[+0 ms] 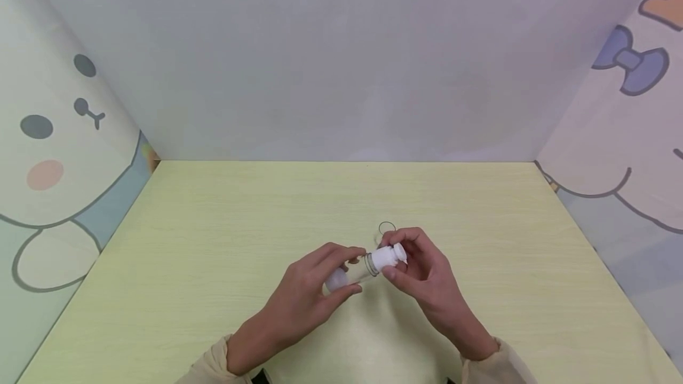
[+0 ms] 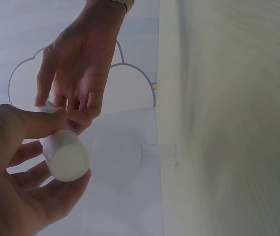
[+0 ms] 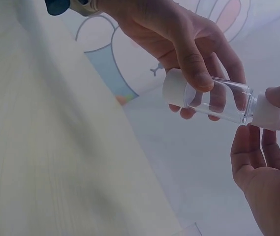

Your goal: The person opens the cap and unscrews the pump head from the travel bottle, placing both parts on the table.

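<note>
A small clear bottle [image 3: 223, 102] with a white base [image 2: 70, 160] and a white top [image 1: 384, 258] is held tilted above the table, its top toward the right. My left hand [image 1: 309, 283] grips the clear body near the base, thumb on one side and fingers on the other. At the other end, my right hand [image 1: 429, 268] pinches the white top between thumb and fingers. The right wrist view shows the top against the bottle's neck; whether it is fully seated I cannot tell. The bottle's contents, if any, cannot be made out.
A clear, open-looking cylinder [image 2: 159, 156] stands on the table just beyond the right hand, partly hidden in the head view. The pale wooden table [image 1: 240, 212] is bounded by a plain back wall [image 1: 341, 64] and cartoon-printed side walls.
</note>
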`<state>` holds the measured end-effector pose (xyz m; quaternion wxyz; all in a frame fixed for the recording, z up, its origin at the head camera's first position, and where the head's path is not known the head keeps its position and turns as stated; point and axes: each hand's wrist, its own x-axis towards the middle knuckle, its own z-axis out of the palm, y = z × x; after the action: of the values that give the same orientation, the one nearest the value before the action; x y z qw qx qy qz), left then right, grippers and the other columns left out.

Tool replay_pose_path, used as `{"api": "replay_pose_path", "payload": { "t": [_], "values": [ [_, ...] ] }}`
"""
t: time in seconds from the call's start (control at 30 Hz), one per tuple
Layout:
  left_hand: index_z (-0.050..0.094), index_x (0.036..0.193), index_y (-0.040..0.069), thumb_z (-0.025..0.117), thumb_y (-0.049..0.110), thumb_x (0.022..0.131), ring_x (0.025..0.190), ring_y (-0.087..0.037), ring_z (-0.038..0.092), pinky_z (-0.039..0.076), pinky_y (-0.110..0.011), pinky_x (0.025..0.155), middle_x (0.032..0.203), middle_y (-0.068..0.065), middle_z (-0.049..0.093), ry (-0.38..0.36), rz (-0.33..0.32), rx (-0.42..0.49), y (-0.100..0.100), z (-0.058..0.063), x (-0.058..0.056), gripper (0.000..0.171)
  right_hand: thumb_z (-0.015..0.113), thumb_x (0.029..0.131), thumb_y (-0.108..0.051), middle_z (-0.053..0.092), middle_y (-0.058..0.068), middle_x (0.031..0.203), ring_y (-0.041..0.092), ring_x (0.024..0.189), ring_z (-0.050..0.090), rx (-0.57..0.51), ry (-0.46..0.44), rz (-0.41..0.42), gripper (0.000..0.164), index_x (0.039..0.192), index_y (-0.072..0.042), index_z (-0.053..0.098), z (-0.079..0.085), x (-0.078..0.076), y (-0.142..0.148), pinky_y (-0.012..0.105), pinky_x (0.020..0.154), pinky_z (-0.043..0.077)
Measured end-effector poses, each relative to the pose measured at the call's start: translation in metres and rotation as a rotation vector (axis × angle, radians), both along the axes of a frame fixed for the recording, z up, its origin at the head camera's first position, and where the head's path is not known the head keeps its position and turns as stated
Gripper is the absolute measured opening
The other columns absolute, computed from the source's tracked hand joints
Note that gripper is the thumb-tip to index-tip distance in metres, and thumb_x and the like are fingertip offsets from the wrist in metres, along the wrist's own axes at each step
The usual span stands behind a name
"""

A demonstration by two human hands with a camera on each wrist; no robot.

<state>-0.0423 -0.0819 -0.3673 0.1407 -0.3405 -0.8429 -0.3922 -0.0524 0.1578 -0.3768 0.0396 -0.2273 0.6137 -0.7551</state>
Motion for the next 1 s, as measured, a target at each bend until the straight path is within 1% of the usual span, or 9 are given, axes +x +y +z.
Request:
{"api": "replay_pose_path", "payload": {
  "t": [0.17, 0.27, 0.33, 0.43, 0.6, 0.7, 0.87, 0.93, 1.0],
  "values": [
    [0.064, 0.133, 0.020, 0.087, 0.017, 0.086, 0.093, -0.008, 0.068, 0.056, -0.017, 0.079, 0.116, 0.006, 0.069, 0.005, 0.003, -0.001, -0.0001, -0.0006, -0.0009, 0.052, 0.059, 0.096, 0.016, 0.063, 0.006, 0.129, 0.013, 0.113, 0.061, -0.033, 0.076, 0.052, 0.040, 0.133, 0.005, 0.049, 0.0007, -0.0010, 0.0018, 0.018, 0.095, 0.053],
    [0.064, 0.133, 0.020, 0.087, 0.017, 0.086, 0.093, -0.007, 0.067, 0.056, -0.017, 0.078, 0.116, 0.006, 0.068, -0.003, 0.005, -0.002, -0.0001, -0.0004, -0.0012, 0.053, 0.055, 0.095, 0.020, 0.062, 0.011, 0.136, 0.016, 0.120, 0.061, -0.051, 0.125, 0.077, 0.047, 0.139, 0.010, 0.044, 0.0007, -0.0020, 0.0021, 0.019, 0.099, 0.053],
    [0.064, 0.133, 0.020, 0.087, 0.017, 0.086, 0.093, -0.006, 0.066, 0.056, -0.017, 0.078, 0.116, 0.006, 0.069, -0.006, 0.008, -0.001, 0.0000, 0.0001, -0.0012, 0.053, 0.055, 0.093, 0.022, 0.059, 0.013, 0.139, 0.016, 0.124, 0.059, -0.050, 0.129, 0.072, 0.051, 0.142, 0.011, 0.043, 0.0002, -0.0024, 0.0016, 0.021, 0.101, 0.053],
    [0.064, 0.133, 0.020, 0.087, 0.017, 0.085, 0.093, -0.005, 0.066, 0.056, -0.017, 0.078, 0.115, 0.006, 0.069, -0.002, 0.011, 0.002, 0.0001, 0.0006, -0.0012, 0.053, 0.061, 0.093, 0.018, 0.055, 0.010, 0.139, 0.014, 0.127, 0.057, -0.031, 0.066, 0.023, 0.052, 0.140, 0.004, 0.045, 0.0000, -0.0015, 0.0002, 0.023, 0.102, 0.054],
    [0.064, 0.133, 0.020, 0.087, 0.018, 0.085, 0.093, -0.007, 0.067, 0.057, -0.018, 0.079, 0.115, 0.006, 0.069, -0.007, 0.013, -0.001, 0.0003, 0.0009, -0.0007, 0.053, 0.066, 0.094, 0.011, 0.050, -0.001, 0.124, 0.006, 0.109, 0.060, -0.025, -0.048, -0.036, 0.041, 0.125, -0.010, 0.050, 0.0007, 0.0009, -0.0017, 0.020, 0.081, 0.058],
    [0.065, 0.133, 0.020, 0.087, 0.019, 0.086, 0.094, -0.010, 0.069, 0.057, -0.018, 0.079, 0.116, 0.005, 0.069, -0.016, 0.011, -0.007, 0.0008, 0.0011, -0.0007, 0.052, 0.067, 0.095, 0.008, 0.050, 0.000, 0.119, 0.005, 0.096, 0.062, -0.006, -0.072, -0.050, 0.035, 0.118, -0.012, 0.049, 0.0015, 0.0016, -0.0019, 0.020, 0.072, 0.056],
    [0.064, 0.134, 0.022, 0.087, 0.020, 0.086, 0.093, -0.007, 0.068, 0.056, -0.017, 0.078, 0.115, 0.006, 0.069, -0.016, 0.007, -0.013, 0.0008, 0.0007, -0.0007, 0.053, 0.067, 0.096, 0.007, 0.053, 0.005, 0.118, 0.006, 0.081, 0.062, 0.047, -0.049, -0.076, 0.029, 0.114, -0.011, 0.051, 0.0033, 0.0019, -0.0013, 0.023, 0.067, 0.056],
    [0.064, 0.134, 0.022, 0.087, 0.020, 0.086, 0.093, -0.006, 0.068, 0.056, -0.017, 0.078, 0.115, 0.007, 0.069, -0.011, 0.005, -0.013, 0.0006, 0.0003, -0.0007, 0.053, 0.066, 0.097, 0.007, 0.054, 0.005, 0.119, 0.006, 0.078, 0.062, 0.064, -0.041, -0.075, 0.029, 0.115, -0.010, 0.052, 0.0046, 0.0022, -0.0006, 0.023, 0.067, 0.057],
    [0.064, 0.134, 0.021, 0.087, 0.019, 0.086, 0.093, -0.006, 0.068, 0.056, -0.016, 0.078, 0.115, 0.007, 0.068, -0.003, 0.004, -0.012, 0.0004, 0.0001, -0.0008, 0.053, 0.066, 0.097, 0.007, 0.055, 0.004, 0.119, 0.007, 0.080, 0.061, 0.074, -0.034, -0.067, 0.029, 0.117, -0.008, 0.052, 0.0058, 0.0024, 0.0003, 0.023, 0.067, 0.057]
  ]
}}
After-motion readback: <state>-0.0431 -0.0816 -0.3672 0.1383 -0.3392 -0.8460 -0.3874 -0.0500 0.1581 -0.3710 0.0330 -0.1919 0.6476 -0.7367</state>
